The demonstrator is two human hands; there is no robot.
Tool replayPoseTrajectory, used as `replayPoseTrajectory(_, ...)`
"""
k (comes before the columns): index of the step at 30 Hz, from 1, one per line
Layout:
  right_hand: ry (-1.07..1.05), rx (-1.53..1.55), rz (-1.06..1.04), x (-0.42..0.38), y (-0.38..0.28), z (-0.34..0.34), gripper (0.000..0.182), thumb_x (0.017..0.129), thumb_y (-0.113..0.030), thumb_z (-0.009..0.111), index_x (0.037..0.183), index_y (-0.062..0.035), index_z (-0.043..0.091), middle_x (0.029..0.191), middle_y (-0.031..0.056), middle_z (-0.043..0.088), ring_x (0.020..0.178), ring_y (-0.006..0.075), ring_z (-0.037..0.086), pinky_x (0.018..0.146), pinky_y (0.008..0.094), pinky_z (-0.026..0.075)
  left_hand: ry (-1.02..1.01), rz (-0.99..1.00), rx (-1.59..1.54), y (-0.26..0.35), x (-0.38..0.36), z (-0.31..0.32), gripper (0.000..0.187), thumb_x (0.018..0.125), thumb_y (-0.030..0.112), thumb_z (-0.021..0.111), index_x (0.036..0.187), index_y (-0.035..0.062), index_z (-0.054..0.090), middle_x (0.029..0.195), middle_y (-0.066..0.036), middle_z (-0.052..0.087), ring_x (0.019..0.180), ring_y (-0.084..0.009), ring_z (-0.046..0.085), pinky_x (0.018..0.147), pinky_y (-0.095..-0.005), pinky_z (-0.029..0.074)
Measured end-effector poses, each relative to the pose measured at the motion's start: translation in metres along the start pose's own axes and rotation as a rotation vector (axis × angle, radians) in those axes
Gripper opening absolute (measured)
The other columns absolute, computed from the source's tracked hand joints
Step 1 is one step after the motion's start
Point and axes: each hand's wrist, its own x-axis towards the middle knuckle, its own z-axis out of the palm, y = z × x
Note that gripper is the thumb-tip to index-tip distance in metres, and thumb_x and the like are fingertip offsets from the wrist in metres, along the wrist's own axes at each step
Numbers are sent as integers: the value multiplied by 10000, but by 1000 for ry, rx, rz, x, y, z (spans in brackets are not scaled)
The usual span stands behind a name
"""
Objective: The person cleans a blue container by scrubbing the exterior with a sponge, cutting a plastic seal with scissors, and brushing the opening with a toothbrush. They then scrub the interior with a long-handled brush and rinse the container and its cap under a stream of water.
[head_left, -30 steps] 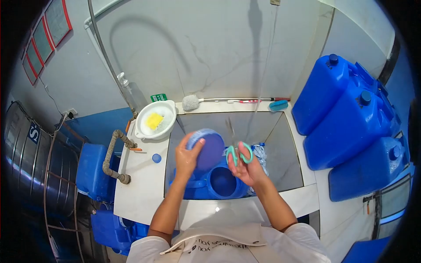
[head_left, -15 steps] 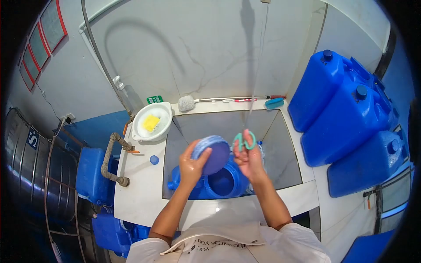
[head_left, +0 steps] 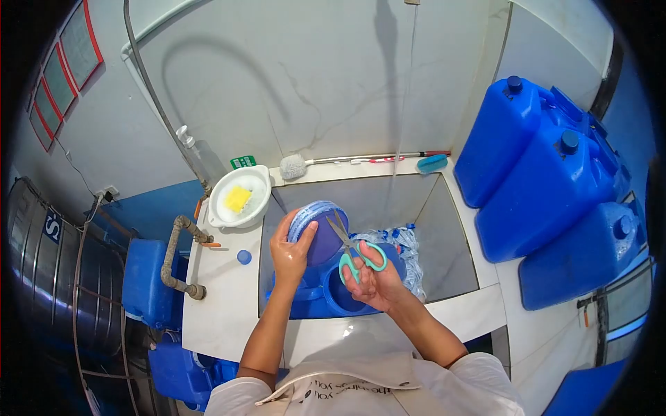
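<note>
My left hand (head_left: 288,258) grips a round blue lid (head_left: 327,246) at its left side, thumb on the flat face. Clear and blue-printed plastic film wraps the lid's rim. In my right hand (head_left: 380,286) is a pair of scissors (head_left: 349,245) with mint-green handles, fingers in the loops. Its blades stand apart and point up and left, overlapping the lid's right edge in this view. Below both hands, a blue water container (head_left: 305,306) lies in the sink with its round mouth open. Crumpled clear and blue plastic wrap (head_left: 412,267) is heaped to its right.
The grey sink (head_left: 451,243) has a white counter around it. At the left stand a white basin (head_left: 267,197) with a yellow sponge (head_left: 237,199), a blue cap (head_left: 244,257) and a pipe (head_left: 168,256). Brushes line the back ledge. Several blue jugs (head_left: 534,194) stand right. Thin water falls behind.
The scissors have swung round, and their parted blades now show beside the lid. My right hand has moved down and left. The lid has shifted left and up, uncovering more wrap in the sink.
</note>
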Motion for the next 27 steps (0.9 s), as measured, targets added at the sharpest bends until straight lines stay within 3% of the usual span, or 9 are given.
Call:
replayPoseTrajectory(12,0,-8,-34,-5,3,7,533,892,-517,435,768,-19,577,533,92,549,332,53,317,313,160,235,-67,25,-5,3,0,-5,311,767,124,695,1031,-18,612,939,-101,642,858,-151,596,786,-275,467)
replayPoseTrajectory(15,228,-181,-209,4,8,12,445,902,-445,479,799,-21,567,546,87,548,348,42,317,310,165,216,-117,52,73,-1,-13,-4,314,762,126,699,1028,-17,614,933,-102,645,867,-152,598,789,-279,467)
replayPoseTrajectory(17,610,-161,-642,25,-9,2,374,904,-390,507,831,-27,558,608,95,572,394,58,395,348,175,280,-183,86,133,6,-27,5,325,758,137,704,1027,-23,614,918,-101,649,857,-158,603,788,-285,469)
replayPoseTrajectory(18,609,-163,-638,20,-25,-6,374,904,-390,507,831,-27,558,608,95,572,394,58,395,348,175,280,-179,85,134,3,-26,2,325,758,137,704,1027,-23,614,918,-101,649,857,-158,603,788,-285,469)
replayPoseTrajectory(20,431,-513,-541,-4,-63,-25,210,895,-267,550,868,-60,530,744,53,578,618,98,573,468,184,418,-112,-23,7,-10,-18,-6,326,760,141,700,1025,-27,612,915,-100,648,841,-157,605,780,-279,471)
replayPoseTrajectory(23,483,-1103,-786,15,-47,-18,146,839,-122,574,940,-40,509,872,102,575,695,160,596,556,250,457,-145,-123,-45,-9,-6,-5,320,760,137,697,1023,-24,612,918,-92,643,836,-140,592,770,-267,471)
replayPoseTrajectory(24,489,-1102,-785,17,-46,-12,146,839,-122,574,940,-40,509,872,102,575,695,160,596,556,250,457,-193,-162,-51,-9,-5,-4,318,757,134,697,1022,-21,612,921,-87,641,837,-134,588,766,-264,471)
replayPoseTrajectory(26,373,-1757,-864,19,-51,7,264,752,-14,574,997,-19,476,955,141,546,735,255,592,621,327,463,-237,-206,-83,-14,-5,-1,319,757,131,696,1026,-18,611,924,-81,638,838,-130,584,763,-260,471)
replayPoseTrajectory(27,378,-1771,-834,20,-52,13,277,719,-16,582,968,-16,460,850,162,554,852,375,550,727,427,444,-271,-243,-115,-14,-3,0,320,758,128,695,1031,-15,609,927,-76,635,838,-126,581,760,-256,470)
